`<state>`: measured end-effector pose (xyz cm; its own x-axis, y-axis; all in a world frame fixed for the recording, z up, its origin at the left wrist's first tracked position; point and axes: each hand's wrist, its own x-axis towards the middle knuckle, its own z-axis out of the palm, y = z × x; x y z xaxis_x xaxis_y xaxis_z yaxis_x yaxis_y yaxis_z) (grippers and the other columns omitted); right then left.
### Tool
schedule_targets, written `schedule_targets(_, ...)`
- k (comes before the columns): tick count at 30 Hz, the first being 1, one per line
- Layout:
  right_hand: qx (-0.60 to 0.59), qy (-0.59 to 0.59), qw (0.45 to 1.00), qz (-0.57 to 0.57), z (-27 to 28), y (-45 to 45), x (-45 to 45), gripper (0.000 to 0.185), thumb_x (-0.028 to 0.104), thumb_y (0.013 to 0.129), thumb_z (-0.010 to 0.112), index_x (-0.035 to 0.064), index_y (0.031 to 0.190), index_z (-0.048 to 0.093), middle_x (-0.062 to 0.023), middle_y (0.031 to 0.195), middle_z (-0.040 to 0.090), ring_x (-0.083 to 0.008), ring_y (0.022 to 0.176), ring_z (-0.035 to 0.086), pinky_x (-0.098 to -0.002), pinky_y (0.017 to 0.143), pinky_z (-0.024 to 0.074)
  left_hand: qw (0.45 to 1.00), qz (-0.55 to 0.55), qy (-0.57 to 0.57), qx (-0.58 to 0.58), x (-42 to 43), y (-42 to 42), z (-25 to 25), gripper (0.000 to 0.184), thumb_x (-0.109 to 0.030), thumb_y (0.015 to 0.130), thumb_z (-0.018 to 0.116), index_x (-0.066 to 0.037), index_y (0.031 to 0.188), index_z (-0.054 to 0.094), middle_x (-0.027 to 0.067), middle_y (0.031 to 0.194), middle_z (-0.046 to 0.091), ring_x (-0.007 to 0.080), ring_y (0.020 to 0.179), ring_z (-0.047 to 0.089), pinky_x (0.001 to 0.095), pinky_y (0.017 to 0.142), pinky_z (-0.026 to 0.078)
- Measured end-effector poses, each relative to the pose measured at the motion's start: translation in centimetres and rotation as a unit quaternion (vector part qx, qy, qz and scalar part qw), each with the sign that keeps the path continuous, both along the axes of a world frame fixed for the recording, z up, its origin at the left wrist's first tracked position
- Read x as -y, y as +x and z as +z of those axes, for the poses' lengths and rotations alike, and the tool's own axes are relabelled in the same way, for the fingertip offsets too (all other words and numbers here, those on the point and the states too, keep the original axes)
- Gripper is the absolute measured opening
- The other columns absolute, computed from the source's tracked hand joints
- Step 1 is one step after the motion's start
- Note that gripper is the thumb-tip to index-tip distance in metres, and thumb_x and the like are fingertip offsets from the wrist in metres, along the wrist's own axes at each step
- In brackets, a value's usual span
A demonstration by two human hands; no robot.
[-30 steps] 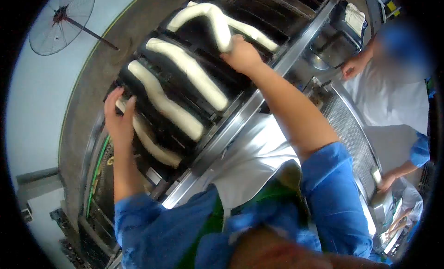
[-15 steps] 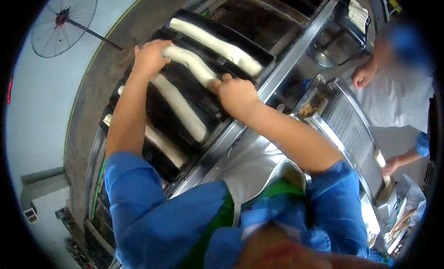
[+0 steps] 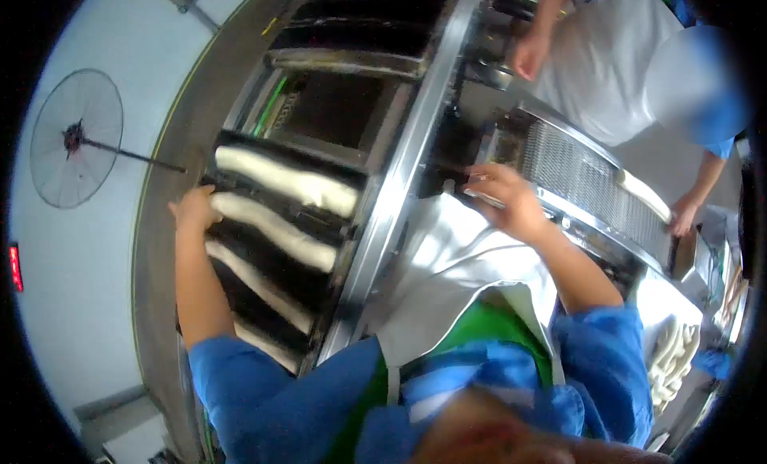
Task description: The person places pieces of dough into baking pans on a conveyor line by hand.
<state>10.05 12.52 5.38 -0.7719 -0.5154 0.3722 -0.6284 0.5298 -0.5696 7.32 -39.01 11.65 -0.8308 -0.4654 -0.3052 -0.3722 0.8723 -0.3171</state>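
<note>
Several long, pale dough strips lie side by side in dark trough-shaped trays (image 3: 276,204) on the left. My left hand (image 3: 196,208) is at the far end of the second dough strip (image 3: 272,232), fingers spread and touching or very near its tip. Above that one lies another dough strip (image 3: 288,180). My right hand (image 3: 515,204) is raised off the trays, beside the near edge of a metal mesh tray (image 3: 551,160). Its fingers are bent but apart, and I see no dough in them.
A metal rail (image 3: 407,144) runs between the trays and me. Across the mesh, a co-worker's hand (image 3: 685,215) touches a dough piece (image 3: 643,194); their other hand (image 3: 531,53) hangs higher up. More dough pieces (image 3: 673,364) lie at lower right. A fan (image 3: 76,136) stands by the wall.
My right hand has left the second dough strip and moved right toward the mesh tray. My left hand stays at that strip's far end. The view has turned, and the trays appear lower and further left.
</note>
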Motion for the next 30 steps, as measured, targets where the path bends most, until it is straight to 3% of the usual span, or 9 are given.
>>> schedule_targets(3, 0.011, 0.002, 0.976, -0.217, -2.6, 3.9, -9.2, 0.029, 0.002, 0.076, 0.065, 0.0077, 0.105, 0.063, -0.0138, 0.115, 0.058, -0.0329, 0.106, 0.057, -0.0387, 0.087, 0.0490, 0.995, -0.041, -0.018, -0.095, -1.0, 1.6, 1.1, 0.065, -0.021, 0.066, 0.077, -0.018, 0.126, 0.055, 0.0070, 0.133, 0.051, 0.0264, 0.123, 0.047, 0.0606, 0.107, 0.018)
schedule_targets(5, 0.031, -0.001, 0.926, -0.375, -4.0, 8.4, -13.8, 0.031, 0.003, 0.079, 0.064, 0.0082, 0.109, 0.061, -0.0136, 0.120, 0.056, -0.0314, 0.110, 0.055, -0.0381, 0.090, 0.0483, 0.972, -0.143, 0.062, -0.175, -3.0, 1.6, 0.9, 0.060, -0.023, 0.071, 0.075, -0.019, 0.127, 0.054, 0.0090, 0.136, 0.048, 0.0277, 0.125, 0.044, 0.0605, 0.107, 0.017)
schedule_targets(6, 0.141, -0.008, 0.874, -0.465, -3.7, 10.3, -14.7, 0.033, 0.004, 0.081, 0.063, 0.0094, 0.114, 0.060, -0.0125, 0.125, 0.054, -0.0287, 0.113, 0.054, -0.0378, 0.094, 0.0468, 0.967, -0.167, 0.061, -0.183, -5.3, 1.8, 1.4, 0.059, -0.023, 0.073, 0.073, -0.019, 0.128, 0.053, 0.0103, 0.137, 0.046, 0.0291, 0.126, 0.044, 0.0607, 0.107, 0.017)
schedule_targets(8, 0.130, 0.041, 0.838, -0.529, -4.4, 13.9, -17.6, 0.034, 0.011, 0.084, 0.063, 0.0067, 0.117, 0.058, -0.0119, 0.125, 0.053, -0.0265, 0.114, 0.054, -0.0378, 0.098, 0.0445, 0.953, -0.194, 0.120, -0.198, -8.6, 0.2, 0.5, 0.064, -0.023, 0.075, 0.072, -0.017, 0.134, 0.047, 0.0110, 0.138, 0.045, 0.0303, 0.128, 0.041, 0.0608, 0.108, 0.014)
schedule_targets(14, 0.012, 0.060, 0.815, -0.576, -3.6, 22.8, -22.3, 0.035, 0.007, 0.077, 0.064, 0.0099, 0.112, 0.058, -0.0107, 0.122, 0.054, -0.0315, 0.110, 0.053, -0.0366, 0.088, 0.0481, 0.906, -0.317, 0.184, -0.212, -19.6, -0.3, -0.8, 0.061, -0.023, 0.081, 0.067, -0.008, 0.135, 0.044, 0.0138, 0.143, 0.039, 0.0335, 0.131, 0.036, 0.0578, 0.107, 0.017)
schedule_targets(20, -0.017, 0.053, 0.680, -0.731, -3.5, 32.2, -30.2, 0.036, 0.011, 0.077, 0.065, 0.0067, 0.113, 0.057, -0.0157, 0.124, 0.052, -0.0340, 0.113, 0.050, -0.0402, 0.096, 0.0418, 0.897, -0.374, 0.153, -0.179, -28.5, 2.1, -1.4, 0.069, -0.022, 0.077, 0.070, -0.011, 0.138, 0.040, 0.0110, 0.145, 0.035, 0.0322, 0.132, 0.034, 0.0570, 0.109, 0.013)
schedule_targets(22, -0.049, 0.128, 0.610, -0.781, -5.6, 33.8, -30.3, 0.039, 0.014, 0.077, 0.065, 0.0089, 0.115, 0.058, -0.0153, 0.125, 0.051, -0.0328, 0.119, 0.046, -0.0425, 0.100, 0.0379, 0.903, -0.364, 0.152, -0.169, -28.7, 1.6, -2.6, 0.071, -0.021, 0.076, 0.071, -0.008, 0.139, 0.039, 0.0109, 0.148, 0.030, 0.0311, 0.135, 0.029, 0.0565, 0.109, 0.013)
schedule_targets(24, -0.034, 0.131, 0.592, -0.795, -6.8, 36.3, -31.6, 0.041, 0.015, 0.075, 0.066, 0.0067, 0.114, 0.057, -0.0163, 0.126, 0.049, -0.0334, 0.121, 0.043, -0.0425, 0.102, 0.0352, 0.907, -0.351, 0.155, -0.173, -30.4, 2.4, -3.2, 0.073, -0.022, 0.075, 0.071, -0.008, 0.139, 0.038, 0.0114, 0.149, 0.027, 0.0318, 0.136, 0.026, 0.0563, 0.109, 0.013)
schedule_targets(30, -0.027, 0.165, 0.493, -0.854, -7.9, 40.9, -32.8, 0.040, 0.018, 0.076, 0.064, 0.0039, 0.113, 0.056, -0.0159, 0.125, 0.049, -0.0344, 0.120, 0.043, -0.0431, 0.102, 0.0346, 0.837, -0.438, 0.157, -0.287, -31.6, 2.1, -9.0, 0.075, -0.027, 0.076, 0.070, -0.009, 0.140, 0.037, 0.0158, 0.148, 0.026, 0.0358, 0.135, 0.025, 0.0549, 0.107, 0.019)
